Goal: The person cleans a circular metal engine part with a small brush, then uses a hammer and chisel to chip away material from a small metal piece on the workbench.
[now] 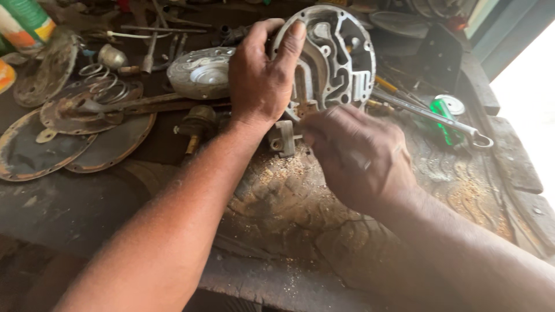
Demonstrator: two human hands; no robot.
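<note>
My left hand (263, 72) grips the upper left rim of a round grey cast-metal housing (338, 55) with ribs and channels, standing it on edge on the dusty workbench. My right hand (355, 153) is closed at the housing's lower edge, fingertips pinched near a small brass-coloured fitting (303, 108); what it pinches is blurred and hidden by the fingers. A small grey metal block (283, 138) sits just below the housing between my two hands.
A round silver cover (199, 72) lies left of the housing. Rusty discs (75, 138), springs (104, 86) and a brass valve (196, 124) crowd the left. A long spanner (439, 118) and a green-handled tool (445, 124) lie on the right. Sawdust covers the wooden bench (289, 196).
</note>
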